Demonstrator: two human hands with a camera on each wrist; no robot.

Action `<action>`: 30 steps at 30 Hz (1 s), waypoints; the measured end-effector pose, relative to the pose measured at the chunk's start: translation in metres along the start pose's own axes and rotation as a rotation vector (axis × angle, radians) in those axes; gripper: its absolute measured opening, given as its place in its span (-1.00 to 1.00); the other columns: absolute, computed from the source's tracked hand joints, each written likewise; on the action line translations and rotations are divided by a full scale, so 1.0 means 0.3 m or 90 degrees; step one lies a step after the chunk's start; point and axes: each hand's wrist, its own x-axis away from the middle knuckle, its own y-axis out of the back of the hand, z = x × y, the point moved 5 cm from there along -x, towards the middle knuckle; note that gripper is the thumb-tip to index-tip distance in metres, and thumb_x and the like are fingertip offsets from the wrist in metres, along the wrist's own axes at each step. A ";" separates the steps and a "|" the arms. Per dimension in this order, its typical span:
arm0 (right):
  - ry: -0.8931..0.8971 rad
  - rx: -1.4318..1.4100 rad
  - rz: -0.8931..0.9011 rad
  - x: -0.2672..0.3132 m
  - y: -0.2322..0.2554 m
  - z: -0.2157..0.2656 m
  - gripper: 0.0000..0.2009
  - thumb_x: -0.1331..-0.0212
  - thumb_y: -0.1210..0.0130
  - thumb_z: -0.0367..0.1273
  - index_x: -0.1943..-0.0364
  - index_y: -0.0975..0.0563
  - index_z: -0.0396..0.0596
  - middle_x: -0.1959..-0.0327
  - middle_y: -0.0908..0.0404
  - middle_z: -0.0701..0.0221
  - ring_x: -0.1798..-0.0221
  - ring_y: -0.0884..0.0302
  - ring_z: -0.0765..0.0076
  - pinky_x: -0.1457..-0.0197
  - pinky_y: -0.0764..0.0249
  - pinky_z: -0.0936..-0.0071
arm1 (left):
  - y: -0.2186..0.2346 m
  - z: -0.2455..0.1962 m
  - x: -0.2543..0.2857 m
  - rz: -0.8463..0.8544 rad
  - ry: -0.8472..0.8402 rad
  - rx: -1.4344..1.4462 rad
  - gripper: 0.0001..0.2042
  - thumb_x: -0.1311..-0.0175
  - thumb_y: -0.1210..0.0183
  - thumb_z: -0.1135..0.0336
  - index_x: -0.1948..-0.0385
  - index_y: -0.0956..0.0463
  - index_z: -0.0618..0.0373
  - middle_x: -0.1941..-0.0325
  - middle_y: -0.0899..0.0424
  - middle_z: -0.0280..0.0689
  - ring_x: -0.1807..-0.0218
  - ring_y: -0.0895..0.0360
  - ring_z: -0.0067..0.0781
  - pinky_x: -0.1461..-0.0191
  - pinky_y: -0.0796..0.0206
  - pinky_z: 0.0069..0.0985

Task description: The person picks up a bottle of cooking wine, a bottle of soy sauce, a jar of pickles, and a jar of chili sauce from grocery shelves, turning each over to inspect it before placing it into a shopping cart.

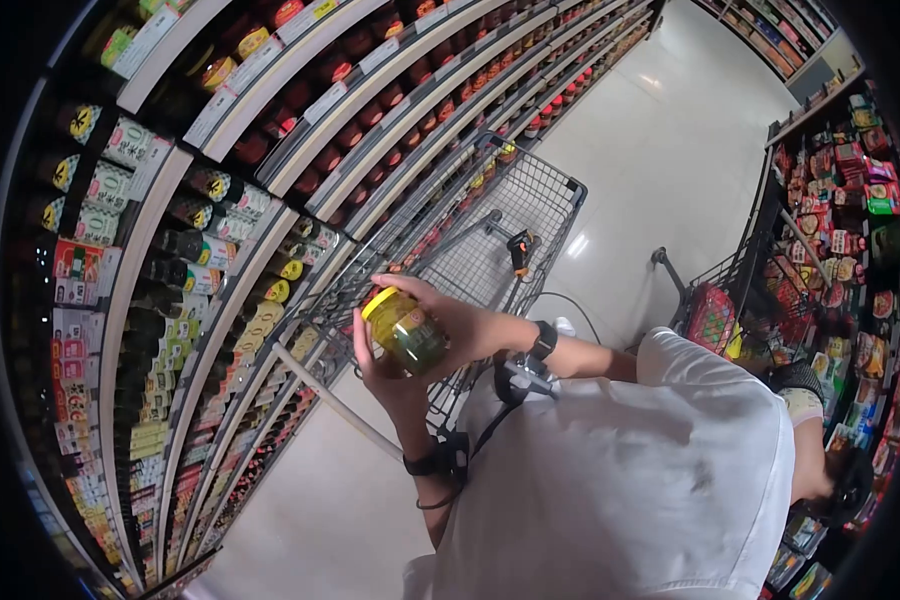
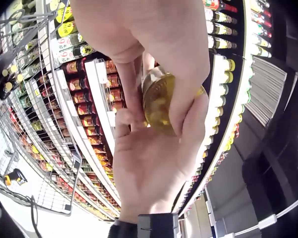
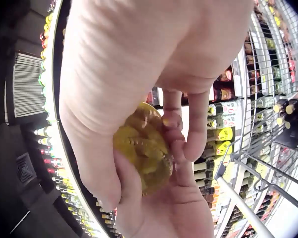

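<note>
Both hands hold a glass jar (image 1: 407,335) with a yellow lid and a dark label, tilted in front of the shelves in the head view. My right hand (image 1: 462,322) grips it from the upper side, fingers reaching along the lid. From below, my left hand (image 1: 398,395) wraps around it, one finger up beside the lid. Yellow-green pieces show through the glass of the jar (image 3: 148,156) in the right wrist view. In the left wrist view, fingers and palms hide part of the jar (image 2: 159,99).
A wire shopping cart (image 1: 530,200) stands close beyond the hands, with a black-and-orange device (image 1: 519,252) on it. Curved shelves of jars and bottles (image 1: 200,250) line the left. Across the pale floor (image 1: 660,110), another cart (image 1: 710,285) stands by packaged goods (image 1: 845,200).
</note>
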 end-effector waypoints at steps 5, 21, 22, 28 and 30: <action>-0.027 -0.016 0.029 -0.009 0.069 0.035 0.08 0.42 -0.59 -0.30 -0.40 -0.24 0.01 -0.37 -0.31 0.31 -0.34 -0.38 0.30 -0.33 -0.38 0.29 | -0.032 -0.077 0.011 0.112 0.026 0.044 0.11 0.19 -0.49 0.57 -0.48 0.09 0.22 -0.37 -0.29 -0.14 -0.32 -0.39 -0.24 -0.35 -0.34 -0.33; 0.120 -0.126 -0.019 -0.011 0.138 0.165 0.04 0.37 -0.48 -0.54 -0.32 -0.08 0.07 -0.33 -0.20 0.18 -0.42 -0.22 0.18 -0.45 -0.20 0.23 | 0.555 0.296 0.194 -0.178 0.030 -0.486 -0.57 -0.11 -0.33 0.51 -0.07 -0.50 0.16 -0.11 -0.59 -0.14 -0.21 -0.50 -0.20 -0.32 -0.25 -0.33; 0.107 -0.138 -0.020 -0.012 0.130 0.159 0.04 0.38 -0.46 -0.56 -0.32 -0.06 0.08 -0.34 -0.19 0.16 -0.44 -0.20 0.16 -0.47 -0.16 0.22 | 0.532 0.283 0.201 -0.180 0.028 -0.446 -0.59 -0.14 -0.33 0.49 -0.06 -0.50 0.17 -0.07 -0.61 -0.18 -0.18 -0.52 -0.27 -0.29 -0.28 -0.35; 0.060 -0.197 0.005 -0.014 0.081 0.148 0.08 0.40 -0.44 -0.57 -0.36 -0.02 0.04 -0.37 -0.16 0.13 -0.48 -0.14 0.12 -0.53 -0.05 0.17 | 0.087 -0.032 0.109 0.101 0.141 -0.034 -0.69 -0.53 0.05 0.24 -0.03 -0.51 0.31 0.20 -0.71 -0.25 0.10 -0.63 -0.49 -0.06 -0.39 -0.52; 0.051 -0.182 0.022 -0.014 0.062 0.155 0.10 0.36 -0.46 -0.54 -0.40 -0.01 -0.03 -0.39 -0.15 0.13 -0.49 -0.13 0.11 -0.53 -0.05 0.17 | 0.022 -0.028 0.114 0.128 0.165 0.032 -0.56 -0.55 0.12 0.12 -0.18 -0.38 0.35 -0.09 -0.57 -0.13 -0.03 -0.57 -0.40 -0.17 -0.34 -0.45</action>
